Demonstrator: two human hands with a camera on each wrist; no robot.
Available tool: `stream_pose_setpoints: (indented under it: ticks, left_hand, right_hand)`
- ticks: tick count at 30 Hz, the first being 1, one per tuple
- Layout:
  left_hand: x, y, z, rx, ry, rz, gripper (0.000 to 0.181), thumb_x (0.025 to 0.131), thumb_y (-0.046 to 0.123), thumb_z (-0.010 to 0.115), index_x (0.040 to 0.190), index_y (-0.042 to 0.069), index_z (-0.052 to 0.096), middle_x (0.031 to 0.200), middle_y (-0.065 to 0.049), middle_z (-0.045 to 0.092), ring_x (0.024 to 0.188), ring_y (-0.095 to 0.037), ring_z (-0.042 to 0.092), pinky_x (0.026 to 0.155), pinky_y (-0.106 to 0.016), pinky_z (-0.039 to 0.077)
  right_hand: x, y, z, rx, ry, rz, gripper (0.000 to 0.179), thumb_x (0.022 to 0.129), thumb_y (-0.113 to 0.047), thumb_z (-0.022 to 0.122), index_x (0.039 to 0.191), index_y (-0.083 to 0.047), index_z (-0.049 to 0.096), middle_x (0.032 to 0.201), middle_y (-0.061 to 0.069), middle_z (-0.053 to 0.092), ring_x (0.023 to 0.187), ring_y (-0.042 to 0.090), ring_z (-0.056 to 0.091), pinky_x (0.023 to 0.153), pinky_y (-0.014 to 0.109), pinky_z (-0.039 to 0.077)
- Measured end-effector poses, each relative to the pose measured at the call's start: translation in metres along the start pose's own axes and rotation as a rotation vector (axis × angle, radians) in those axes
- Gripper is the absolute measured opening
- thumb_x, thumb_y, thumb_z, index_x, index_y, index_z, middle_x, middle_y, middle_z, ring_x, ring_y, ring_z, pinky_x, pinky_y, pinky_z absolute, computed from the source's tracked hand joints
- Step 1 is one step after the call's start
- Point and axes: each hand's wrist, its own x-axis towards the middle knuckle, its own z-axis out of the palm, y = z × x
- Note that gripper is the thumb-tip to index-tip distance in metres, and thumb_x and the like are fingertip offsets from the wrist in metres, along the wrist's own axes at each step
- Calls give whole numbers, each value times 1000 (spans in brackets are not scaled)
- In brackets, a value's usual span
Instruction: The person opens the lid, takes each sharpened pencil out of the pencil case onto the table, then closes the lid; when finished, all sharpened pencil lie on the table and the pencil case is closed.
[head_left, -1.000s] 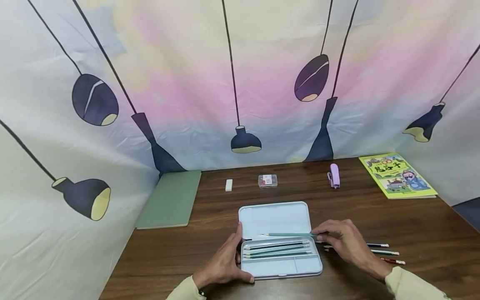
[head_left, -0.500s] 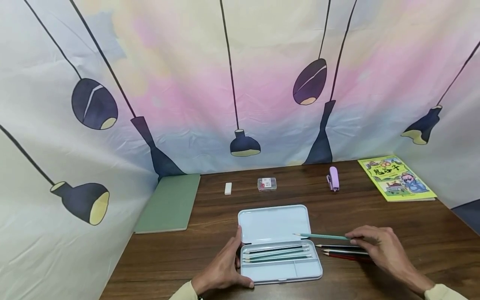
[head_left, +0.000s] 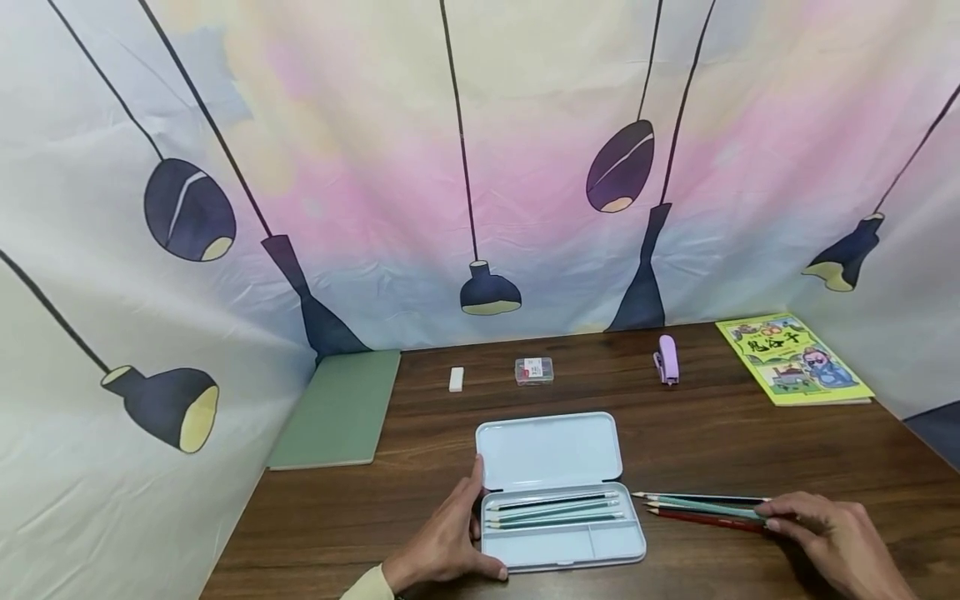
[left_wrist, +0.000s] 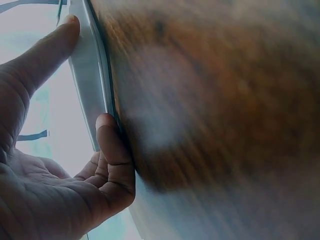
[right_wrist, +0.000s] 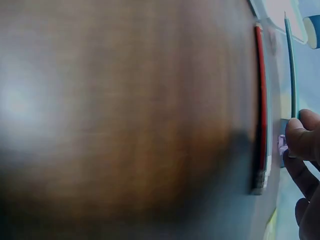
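A pale blue pencil case [head_left: 540, 546] lies with its lid [head_left: 551, 450] folded back, and several pencils [head_left: 555, 510] rest in its long upper compartment. My left hand [head_left: 447, 537] holds the case's left end, thumb at the near corner. The left wrist view shows the thumb and a bent finger against the case wall [left_wrist: 89, 65]. To the right of the case, my right hand [head_left: 828, 533] pinches a teal pencil [head_left: 712, 507] near its back end, over the loose pencils. The right wrist view shows that teal pencil [right_wrist: 292, 70] raised above a red pencil [right_wrist: 262, 100].
Loose pencils, among them a dark one [head_left: 693, 497] and a red one [head_left: 708, 519], lie right of the case. Farther back are a white eraser [head_left: 456, 379], a small clear box [head_left: 533, 371], a purple stapler [head_left: 667, 360], a yellow book [head_left: 798, 358] and a green notebook [head_left: 341, 408].
My right hand has carried the teal pencil rightward from over the case, then lowered it over the loose pencils. The left hand stays on the case.
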Motion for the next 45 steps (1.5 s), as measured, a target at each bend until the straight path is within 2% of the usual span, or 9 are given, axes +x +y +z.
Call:
stream_pose_setpoints:
  ticks: [7,14,18,26,32,34,38,42,45]
  left_hand:
    - [1,0,-1,-7,-3,1,132,56,43,84,145,5,-6,113,-6,38,72,-8,44,60,-19,40]
    - [1,-1,0,2,-4,-8,133,55,43,85,145,7,-7,112,-5,38,72,-9,44,60,-19,40]
    - [1,-1,0,2,-5,-19,133,55,43,85,145,7,-7,114,-6,38,72,-8,44,60,-20,40]
    - [2,0,-1,4,-10,-25,134,55,42,85,145,8,-7,115,-6,38,73,-9,44,61,-20,40]
    - [2,2,-1,2,-4,-29,134,54,41,86,145,8,-8,113,-6,38,73,-9,44,61,-20,40]
    - [2,3,-1,-1,1,-27,134,54,41,86,145,8,-8,112,-5,38,74,-9,44,61,-20,40]
    - [3,3,0,-1,1,-15,134,54,42,85,145,7,-7,111,-5,39,74,-9,43,62,-20,40]
    - [2,3,1,2,-7,-8,134,54,42,85,145,6,-6,111,-4,40,74,-8,43,61,-20,40]
    - [3,3,-1,6,-6,-9,134,54,41,86,145,6,-6,107,-4,41,71,-9,43,60,-20,40]
  right_hand:
    - [-19,10,4,-33,-4,-8,44,47,6,81,73,-27,69,71,-18,61,62,-4,56,54,7,38]
    - [-24,14,5,-25,-54,2,41,52,6,79,76,-25,68,72,-19,59,61,-4,55,49,19,43]
    - [-24,13,4,-27,-69,13,39,54,6,79,79,-23,69,74,-17,60,62,-2,56,50,21,44]
    - [-24,10,5,-66,-118,90,35,59,0,80,83,-23,69,80,-8,63,67,9,60,53,25,46]
    - [-22,9,4,-53,-181,150,32,63,-2,78,86,-21,69,87,-2,64,72,17,61,58,35,48]
    - [-20,8,3,-53,-177,138,32,62,-4,79,87,-21,69,87,-2,64,72,17,61,58,36,48]
    - [-14,2,1,-59,-128,57,35,59,-7,82,88,-21,69,86,-5,63,72,13,60,57,30,47]
    - [0,-13,2,-44,-77,-8,33,63,-10,81,91,-20,68,88,-6,63,78,8,58,63,24,42]
    - [19,-30,8,-16,-35,-27,29,68,-13,79,95,-15,69,92,-2,64,83,11,56,71,31,35]
